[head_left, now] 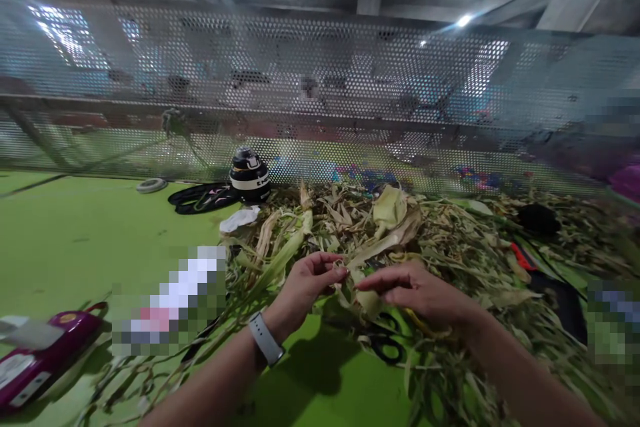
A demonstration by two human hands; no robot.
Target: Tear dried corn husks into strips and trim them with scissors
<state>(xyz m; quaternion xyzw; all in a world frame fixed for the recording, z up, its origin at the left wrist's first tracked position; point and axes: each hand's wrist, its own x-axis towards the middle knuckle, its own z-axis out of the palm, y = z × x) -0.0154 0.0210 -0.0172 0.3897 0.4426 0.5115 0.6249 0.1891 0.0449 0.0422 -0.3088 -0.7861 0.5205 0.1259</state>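
So the left hand [311, 280] had its thumb and fingertips pinched on a thin husk strip [344, 292], and the right hand [417, 288] was just beside it, fingers against a pale husk piece [370, 305]; couldn't tell if that one was properly gripped. Both bits were right between the hands. Black-handled scissors [389, 350] lay just below the right hand, partly covered. Past the fingers, a messy husk pile [345, 213] crowded the space and spread off to the right. Beyond the grip, to the left: a crumpled white tissue [239, 219] and a black bottle [250, 179]. A magenta device [55, 347] sat well left on the green tabletop [100, 233]. Behind everything, a perforated screen [310, 47] blocked any clear view through.
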